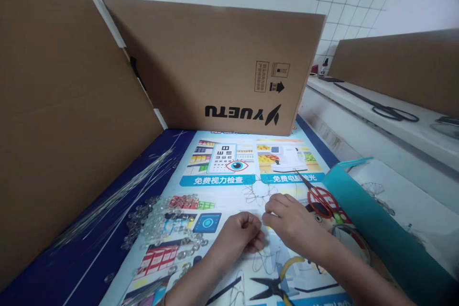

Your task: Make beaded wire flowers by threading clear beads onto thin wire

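My left hand (241, 232) and my right hand (289, 220) meet over a printed poster (229, 179) on the table. Both have their fingers pinched together on a thin wire piece (261, 236) that runs between them and loops below. A finished looped wire shape (255, 190) lies just beyond my fingers. A pile of clear glass beads (163, 222) sits to the left of my left hand. Red-handled scissors (317, 197) lie right of my right hand. Black pliers with yellow grips (274, 287) rest near my wrists.
A bundle of straight thin wires (118, 191) lies at the far left on the blue tabletop. Cardboard walls (222, 67) stand behind and on the left. A teal folder (373, 227) lies on the right beside a white ledge holding black scissors (392, 113).
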`<state>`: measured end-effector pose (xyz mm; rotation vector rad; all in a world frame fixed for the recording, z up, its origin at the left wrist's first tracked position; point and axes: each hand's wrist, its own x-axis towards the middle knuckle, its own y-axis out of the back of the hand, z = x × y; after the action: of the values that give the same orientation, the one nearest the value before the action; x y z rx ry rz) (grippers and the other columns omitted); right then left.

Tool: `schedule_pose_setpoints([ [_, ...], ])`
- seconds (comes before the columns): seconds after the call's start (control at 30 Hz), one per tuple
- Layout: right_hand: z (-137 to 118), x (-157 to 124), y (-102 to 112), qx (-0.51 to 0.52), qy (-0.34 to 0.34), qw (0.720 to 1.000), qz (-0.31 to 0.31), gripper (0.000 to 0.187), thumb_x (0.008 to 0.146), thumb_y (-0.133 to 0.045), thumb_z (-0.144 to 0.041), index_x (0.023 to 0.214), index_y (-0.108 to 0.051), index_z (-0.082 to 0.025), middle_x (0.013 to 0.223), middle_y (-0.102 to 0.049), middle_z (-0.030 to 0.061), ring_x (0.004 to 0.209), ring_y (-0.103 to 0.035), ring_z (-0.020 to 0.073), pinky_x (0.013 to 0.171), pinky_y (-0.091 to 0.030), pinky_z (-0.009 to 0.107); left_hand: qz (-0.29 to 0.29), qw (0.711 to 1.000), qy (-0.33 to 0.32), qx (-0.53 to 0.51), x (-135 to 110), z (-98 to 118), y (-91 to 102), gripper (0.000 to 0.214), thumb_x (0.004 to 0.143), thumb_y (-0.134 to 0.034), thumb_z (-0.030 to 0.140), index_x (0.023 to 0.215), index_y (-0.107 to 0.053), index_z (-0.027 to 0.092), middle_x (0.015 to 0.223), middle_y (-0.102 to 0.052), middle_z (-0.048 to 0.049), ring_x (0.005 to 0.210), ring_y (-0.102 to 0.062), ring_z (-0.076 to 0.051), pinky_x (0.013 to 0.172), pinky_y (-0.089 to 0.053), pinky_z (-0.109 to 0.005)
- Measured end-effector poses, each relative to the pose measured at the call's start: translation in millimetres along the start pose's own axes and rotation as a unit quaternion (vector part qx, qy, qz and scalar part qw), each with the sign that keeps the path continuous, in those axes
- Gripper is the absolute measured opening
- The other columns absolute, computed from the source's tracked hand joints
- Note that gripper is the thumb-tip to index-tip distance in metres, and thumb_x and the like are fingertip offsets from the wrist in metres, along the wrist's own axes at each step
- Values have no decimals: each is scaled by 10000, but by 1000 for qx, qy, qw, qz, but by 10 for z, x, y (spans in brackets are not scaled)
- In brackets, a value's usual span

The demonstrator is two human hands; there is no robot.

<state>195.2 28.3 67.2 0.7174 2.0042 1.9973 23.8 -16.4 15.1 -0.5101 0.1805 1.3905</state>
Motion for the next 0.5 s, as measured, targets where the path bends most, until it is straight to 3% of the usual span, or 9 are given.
schedule_pose_setpoints([
  [0.27, 67, 7, -104, 89, -26, 995, 37, 170, 891, -460, -101, 793, -583, -167, 831, -577, 41, 848, -458, 174, 754, -350, 320, 6, 1000, 13, 19, -13, 35, -29, 269, 743, -651, 375, 742, -564, 120, 621, -642, -57, 518, -608, -128, 488, -414, -204],
  [0.5, 165, 19, -239, 168, -31, 984, 58, 174, 920, -469, -212, 847, -624, -183, 808, -630, 25, 828, -521, 159, 805, -375, 314, 8, 999, 13, 37, -10, 52, -42, 179, 715, -624, 292, 671, -561, 131, 546, -631, -39, 464, -582, -120, 459, -398, -199],
])
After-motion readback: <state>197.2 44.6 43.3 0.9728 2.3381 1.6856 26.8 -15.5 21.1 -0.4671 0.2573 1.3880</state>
